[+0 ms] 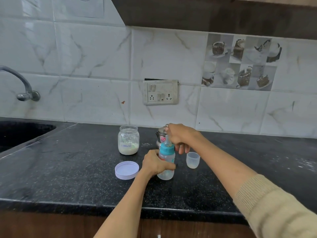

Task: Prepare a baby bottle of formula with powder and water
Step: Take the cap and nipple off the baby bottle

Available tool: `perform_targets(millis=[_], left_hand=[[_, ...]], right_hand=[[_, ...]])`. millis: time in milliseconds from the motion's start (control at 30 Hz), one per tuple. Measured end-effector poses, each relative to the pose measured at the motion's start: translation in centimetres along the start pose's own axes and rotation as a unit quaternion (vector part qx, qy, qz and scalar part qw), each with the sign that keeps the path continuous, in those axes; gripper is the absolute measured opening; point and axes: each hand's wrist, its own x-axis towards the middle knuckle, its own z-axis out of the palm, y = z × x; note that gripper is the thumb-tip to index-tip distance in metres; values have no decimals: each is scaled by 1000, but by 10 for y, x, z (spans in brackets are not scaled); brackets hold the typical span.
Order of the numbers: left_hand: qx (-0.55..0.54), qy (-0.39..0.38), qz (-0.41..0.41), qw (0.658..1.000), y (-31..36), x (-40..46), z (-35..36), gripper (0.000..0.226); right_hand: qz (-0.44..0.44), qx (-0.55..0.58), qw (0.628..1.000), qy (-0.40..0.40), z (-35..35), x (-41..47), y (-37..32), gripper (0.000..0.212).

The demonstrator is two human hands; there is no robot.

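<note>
A black speckled stone countertop (pixel 85 177) runs across the view, meeting a white marble-patterned tiled wall at the back. A dark sink basin (pixel 20 133) is sunk into its far left end. On the counter stands an open glass jar (pixel 128 140) labelled "Formula", holding pale powder in its lower part. In front of it, apart, lies its white round lid (pixel 126 170). To the right of the lid stands a clear baby bottle (pixel 166 166) with a teal collar. Just behind the bottle is a small steel pot (pixel 160 134) with a lid. Right of the bottle, near it, stands a small clear plastic cup (pixel 193 160). Pale powdery specks dust the counter at far right
</note>
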Motion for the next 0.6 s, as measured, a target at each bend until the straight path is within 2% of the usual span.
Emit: perform_targets(millis=[67, 167, 233, 300, 367, 467, 600], left_hand=[[2, -3, 3, 1000, -1, 1, 0, 39], [8, -7, 1, 1000, -2, 2, 0, 40], [13, -8, 3, 1000, -3, 3, 1, 40], [12, -3, 4, 1000, -3, 3, 0, 40], [12, 2, 3, 1000, -2, 3, 0, 40], [14, 8, 1, 1000, -1, 2, 0, 39], [13, 16, -9, 1000, -1, 2, 1, 38]], right_hand=[[22, 25, 999, 5, 3, 2, 5, 50], [58, 98, 993, -25, 4, 5, 14, 85], [52, 135, 989, -28, 5, 5, 16, 96], [33, 116, 993, -14, 7, 5, 13, 90], [20, 63, 998, -8, 8, 7, 10, 70], [4, 51, 997, -57, 3, 6, 6, 48], [-119, 31, 987, -104, -8, 1, -2, 31]])
